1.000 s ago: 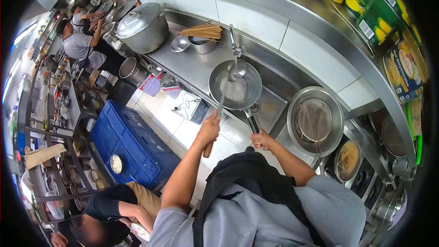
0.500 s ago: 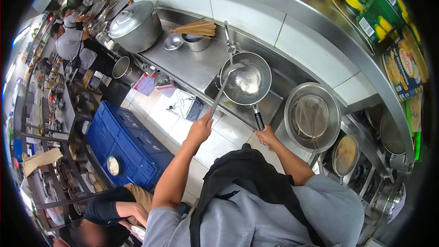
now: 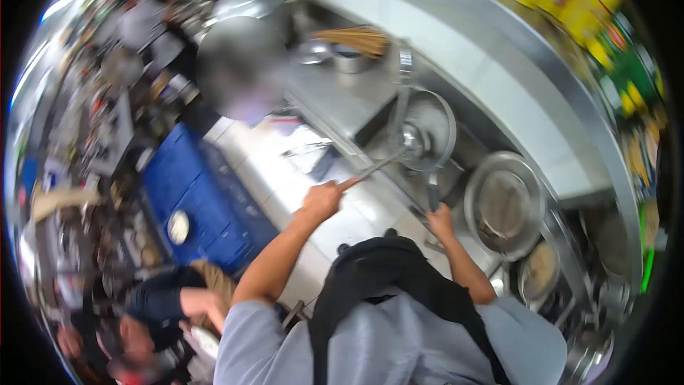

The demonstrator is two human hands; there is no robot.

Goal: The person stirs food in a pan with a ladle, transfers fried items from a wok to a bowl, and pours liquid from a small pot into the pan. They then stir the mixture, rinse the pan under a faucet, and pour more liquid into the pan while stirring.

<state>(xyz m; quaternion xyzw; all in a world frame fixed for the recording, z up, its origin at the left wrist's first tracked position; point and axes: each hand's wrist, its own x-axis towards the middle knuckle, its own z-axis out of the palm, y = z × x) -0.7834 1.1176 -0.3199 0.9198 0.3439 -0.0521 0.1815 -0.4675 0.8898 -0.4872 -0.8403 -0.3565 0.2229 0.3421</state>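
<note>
My left hand point(image 3: 324, 199) is closed round the long handle of a metal ladle point(image 3: 412, 137), whose bowl sits at the near-left side of a frying pan point(image 3: 442, 117). My right hand point(image 3: 440, 218) grips the pan's dark handle point(image 3: 433, 192). The pan is over the metal sink point(image 3: 381, 128) and looks tilted, with its inside blurred. Just behind it stands the tap point(image 3: 405, 64). To the right of my right hand is a large metal basin point(image 3: 474, 203) with a round strainer point(image 3: 504, 203) in it.
On the counter are a bundle of wooden sticks point(image 3: 356, 39), a metal pot point(image 3: 349, 63) and a small bowl point(image 3: 313, 51). A big pot point(image 3: 249, 11), blurred, stands farther left. Blue crates point(image 3: 192, 178) are on the floor at left. A person point(image 3: 178, 303) sits at lower left; another point(image 3: 142, 25) stands far back.
The view has swung, shifting the scene and blurring it. The pan has tipped from nearly level to tilted. The ladle's bowl has moved from the pan's far-left part to its near side.
</note>
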